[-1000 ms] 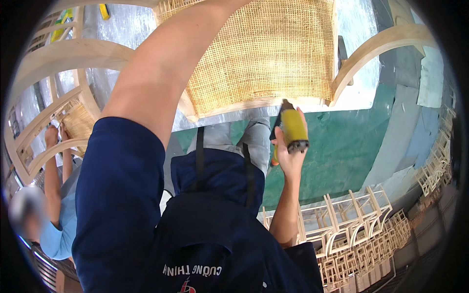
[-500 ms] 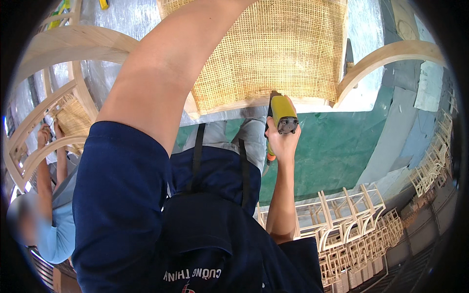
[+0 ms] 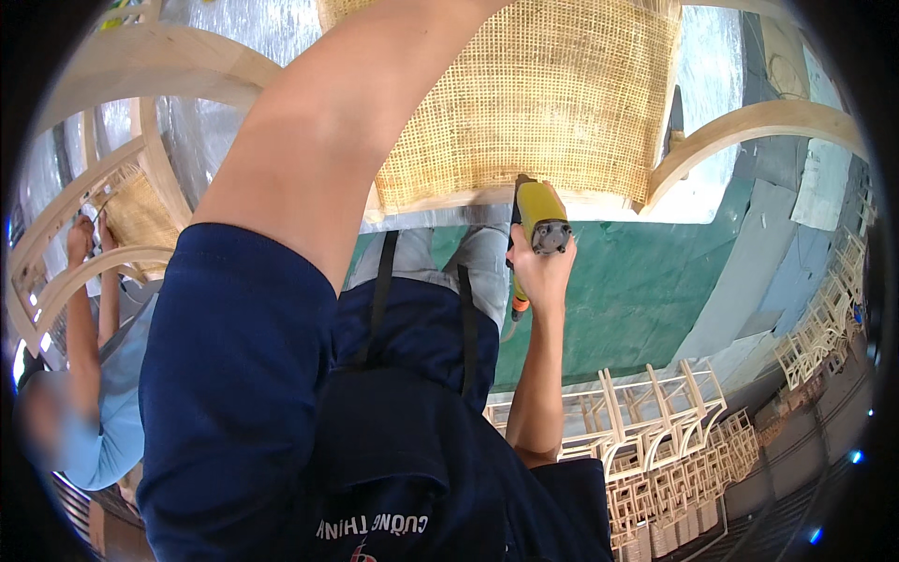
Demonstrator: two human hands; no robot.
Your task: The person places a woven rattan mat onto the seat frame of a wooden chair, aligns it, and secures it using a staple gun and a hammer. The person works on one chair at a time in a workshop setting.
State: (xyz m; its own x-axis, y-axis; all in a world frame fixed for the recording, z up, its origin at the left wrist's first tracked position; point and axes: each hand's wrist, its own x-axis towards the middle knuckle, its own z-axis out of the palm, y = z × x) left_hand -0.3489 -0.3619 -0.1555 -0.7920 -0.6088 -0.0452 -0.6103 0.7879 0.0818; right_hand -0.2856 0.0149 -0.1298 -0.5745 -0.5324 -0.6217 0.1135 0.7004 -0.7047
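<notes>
Head view: the right hand (image 3: 538, 272) is clenched around a yellow pneumatic stapler (image 3: 537, 225), its nose pressed up at the lower wooden edge of the woven cane panel (image 3: 534, 103), just above the grip. The left arm (image 3: 328, 150) reaches up past the panel's left side; its hand is out of sight, so whether that grip is closed cannot be told. To do this well, I judge the nose should sit square and flat on the wooden rail (image 3: 449, 201), with the cane taut beneath it. A co-worker's hand (image 3: 80, 239) grasps another curved frame (image 3: 84, 272), well to the left.
</notes>
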